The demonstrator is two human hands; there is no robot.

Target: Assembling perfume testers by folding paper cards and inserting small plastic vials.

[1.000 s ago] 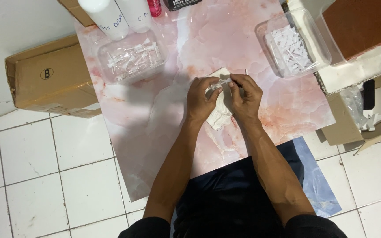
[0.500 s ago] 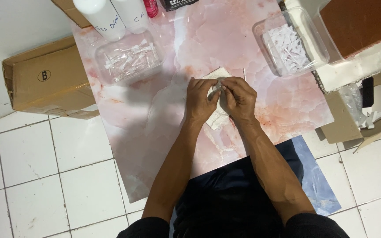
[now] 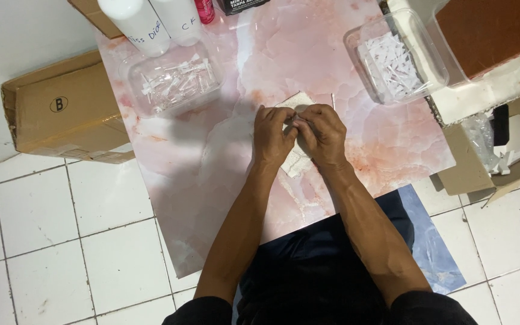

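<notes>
Since the earlier frame both hands are staying pressed together at the middle of the pink marbled board (image 3: 224,156), barely shifting. The left hand (image 3: 274,137) and the right hand (image 3: 323,135) are pinching a small clear plastic piece (image 3: 299,120) between their fingertips, fingers closed narrow around it; its exact shape is too small to tell. Beneath them a white folded cloth (image 3: 296,162) is lying on the board. At ten o'clock a clear plastic tray of small clear pieces (image 3: 173,81) is sitting; at two o'clock a clear tub of white pieces (image 3: 395,60) is resting.
</notes>
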